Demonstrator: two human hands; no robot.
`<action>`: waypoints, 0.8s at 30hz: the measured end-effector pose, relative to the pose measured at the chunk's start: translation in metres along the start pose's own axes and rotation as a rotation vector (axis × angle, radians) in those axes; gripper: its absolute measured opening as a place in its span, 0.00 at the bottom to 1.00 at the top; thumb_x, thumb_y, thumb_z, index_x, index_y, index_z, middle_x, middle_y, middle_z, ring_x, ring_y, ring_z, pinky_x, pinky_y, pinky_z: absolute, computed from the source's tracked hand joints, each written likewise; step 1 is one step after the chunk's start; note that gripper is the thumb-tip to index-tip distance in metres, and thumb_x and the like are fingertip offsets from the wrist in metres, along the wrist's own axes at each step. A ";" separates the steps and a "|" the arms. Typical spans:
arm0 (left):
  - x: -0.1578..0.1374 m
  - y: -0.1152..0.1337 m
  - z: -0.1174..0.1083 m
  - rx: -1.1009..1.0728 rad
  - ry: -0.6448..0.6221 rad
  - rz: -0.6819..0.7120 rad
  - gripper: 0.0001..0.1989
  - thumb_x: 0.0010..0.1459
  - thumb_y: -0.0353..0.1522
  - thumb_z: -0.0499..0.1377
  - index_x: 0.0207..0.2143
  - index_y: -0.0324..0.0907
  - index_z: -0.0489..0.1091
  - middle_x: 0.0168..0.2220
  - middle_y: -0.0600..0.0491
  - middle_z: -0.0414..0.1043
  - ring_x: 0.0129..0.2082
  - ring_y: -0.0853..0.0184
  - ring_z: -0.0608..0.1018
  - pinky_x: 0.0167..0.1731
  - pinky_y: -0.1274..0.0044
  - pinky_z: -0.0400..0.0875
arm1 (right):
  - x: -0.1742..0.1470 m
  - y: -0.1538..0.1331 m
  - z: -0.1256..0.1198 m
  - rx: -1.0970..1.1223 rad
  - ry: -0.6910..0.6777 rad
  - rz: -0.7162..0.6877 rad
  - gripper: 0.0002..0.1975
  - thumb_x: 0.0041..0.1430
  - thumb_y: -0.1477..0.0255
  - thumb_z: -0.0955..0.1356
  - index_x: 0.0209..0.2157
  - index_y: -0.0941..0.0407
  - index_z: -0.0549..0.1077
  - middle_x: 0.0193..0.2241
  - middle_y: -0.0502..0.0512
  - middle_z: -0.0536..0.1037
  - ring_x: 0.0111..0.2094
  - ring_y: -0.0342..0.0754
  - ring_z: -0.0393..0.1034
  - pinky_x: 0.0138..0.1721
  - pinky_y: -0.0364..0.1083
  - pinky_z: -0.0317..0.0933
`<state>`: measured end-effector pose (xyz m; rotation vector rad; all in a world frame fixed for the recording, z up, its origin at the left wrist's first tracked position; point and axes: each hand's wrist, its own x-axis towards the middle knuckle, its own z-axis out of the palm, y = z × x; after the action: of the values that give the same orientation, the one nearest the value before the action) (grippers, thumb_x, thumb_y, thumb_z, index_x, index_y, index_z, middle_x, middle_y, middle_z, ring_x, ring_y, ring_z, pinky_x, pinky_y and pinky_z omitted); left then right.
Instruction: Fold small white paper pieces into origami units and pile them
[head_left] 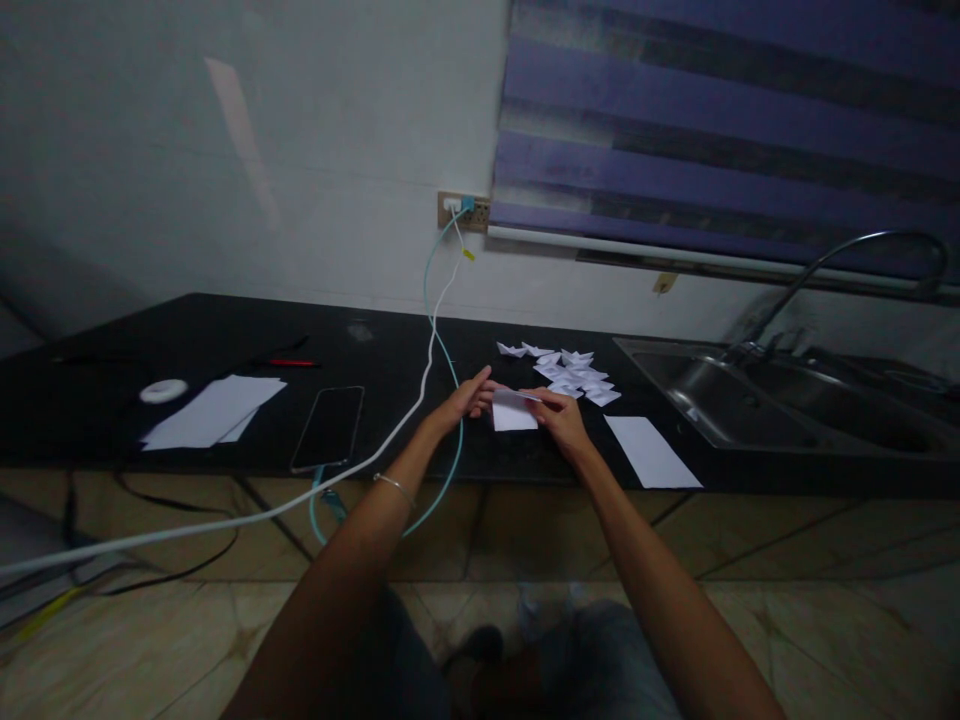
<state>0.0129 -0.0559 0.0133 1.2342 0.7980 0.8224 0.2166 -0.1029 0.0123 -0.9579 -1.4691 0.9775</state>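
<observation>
Where the counter (pixel 390 350) lies left of the sink (pixel 686 390), we hold the folded paper (pixel 514 414) between close-set fingers of the left hand (pixel 462 400) and right hand (pixel 561 416). We judge creasing in hand, likely calling next for firm, even pressure.

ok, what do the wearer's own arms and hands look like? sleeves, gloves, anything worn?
Left arm and right arm: bare as far as they show, no sleeves in view. Left hand and right hand: no gloves. One thin, pale bracelet on the left forearm; nothing visible on the right. Too dim to rule out rings.
</observation>
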 end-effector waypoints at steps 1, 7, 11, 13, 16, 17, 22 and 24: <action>0.000 -0.001 0.001 0.052 0.014 0.012 0.30 0.53 0.55 0.51 0.32 0.35 0.73 0.17 0.55 0.63 0.15 0.75 0.61 0.15 0.82 0.46 | 0.000 0.000 0.000 -0.017 0.001 -0.046 0.12 0.47 0.65 0.72 0.34 0.54 0.80 0.31 0.54 0.78 0.32 0.49 0.69 0.29 0.45 0.60; -0.008 0.000 0.010 0.243 -0.231 0.143 0.22 0.54 0.46 0.57 0.31 0.34 0.75 0.26 0.52 0.73 0.28 0.69 0.70 0.30 0.78 0.62 | 0.001 0.001 -0.002 -0.050 -0.053 -0.196 0.10 0.48 0.69 0.71 0.35 0.53 0.80 0.36 0.55 0.79 0.40 0.51 0.71 0.41 0.47 0.62; -0.014 0.009 0.010 0.332 -0.339 0.148 0.19 0.54 0.44 0.59 0.31 0.35 0.76 0.28 0.52 0.74 0.29 0.70 0.71 0.33 0.78 0.62 | 0.002 0.006 -0.002 -0.030 -0.032 -0.137 0.16 0.47 0.71 0.71 0.41 0.53 0.78 0.38 0.54 0.78 0.40 0.49 0.71 0.43 0.47 0.63; -0.017 0.013 0.010 0.384 -0.401 0.140 0.19 0.54 0.44 0.59 0.31 0.35 0.75 0.28 0.52 0.74 0.28 0.70 0.71 0.33 0.79 0.62 | 0.003 0.009 -0.001 -0.014 -0.009 -0.100 0.17 0.48 0.72 0.70 0.43 0.53 0.77 0.37 0.53 0.78 0.37 0.47 0.71 0.41 0.46 0.64; -0.022 0.016 0.010 0.475 -0.448 0.153 0.20 0.54 0.45 0.59 0.32 0.34 0.74 0.29 0.51 0.74 0.29 0.70 0.72 0.33 0.80 0.63 | 0.004 0.009 -0.001 -0.008 0.002 -0.065 0.15 0.48 0.71 0.70 0.41 0.54 0.77 0.34 0.53 0.77 0.34 0.46 0.71 0.37 0.45 0.64; -0.023 0.016 0.010 0.504 -0.440 0.165 0.21 0.54 0.45 0.59 0.33 0.34 0.74 0.29 0.51 0.74 0.29 0.70 0.72 0.32 0.80 0.63 | 0.004 0.008 0.000 -0.011 0.003 -0.056 0.15 0.47 0.71 0.71 0.40 0.55 0.77 0.33 0.53 0.77 0.34 0.46 0.71 0.36 0.44 0.64; -0.024 0.010 0.010 0.520 -0.390 0.223 0.23 0.55 0.46 0.59 0.38 0.32 0.72 0.32 0.48 0.75 0.31 0.69 0.74 0.33 0.80 0.64 | 0.003 0.006 0.000 0.025 0.014 0.070 0.16 0.49 0.64 0.70 0.40 0.55 0.76 0.32 0.53 0.77 0.31 0.46 0.70 0.28 0.42 0.62; -0.024 0.008 0.010 0.489 -0.399 0.240 0.23 0.56 0.46 0.58 0.39 0.32 0.71 0.31 0.47 0.76 0.32 0.68 0.75 0.35 0.79 0.65 | 0.004 0.006 0.001 0.084 0.014 0.133 0.17 0.51 0.61 0.68 0.40 0.55 0.75 0.30 0.52 0.76 0.28 0.45 0.69 0.25 0.41 0.61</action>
<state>0.0095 -0.0805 0.0241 1.8874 0.5413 0.5514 0.2159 -0.0974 0.0077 -1.0090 -1.3560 1.1177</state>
